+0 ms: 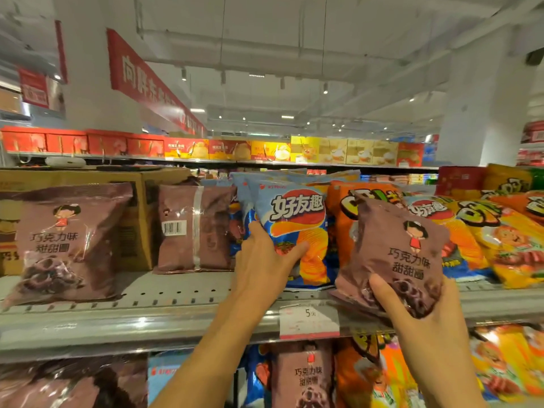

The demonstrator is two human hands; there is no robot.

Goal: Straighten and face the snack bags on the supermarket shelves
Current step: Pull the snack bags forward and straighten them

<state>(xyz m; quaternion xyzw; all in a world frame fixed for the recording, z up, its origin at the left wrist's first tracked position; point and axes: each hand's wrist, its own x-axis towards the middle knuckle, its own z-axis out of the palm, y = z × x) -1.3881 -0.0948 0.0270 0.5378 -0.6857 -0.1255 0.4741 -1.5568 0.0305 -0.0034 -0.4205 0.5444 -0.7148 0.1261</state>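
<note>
snack shelf, both hands on bags

left hand [265, 257] grips the lower left edge of the blue chip bag [294, 231], fingers behind it, thumb across the front. the bag stands upright on the grey shelf [164, 293]. right hand [424, 313] holds the brown chocolate bag [394, 254] by its bottom corner (thumb curled over the front, fingers hidden behind), raised just above the shelf edge, in front of the orange bags [347, 219].
</note>
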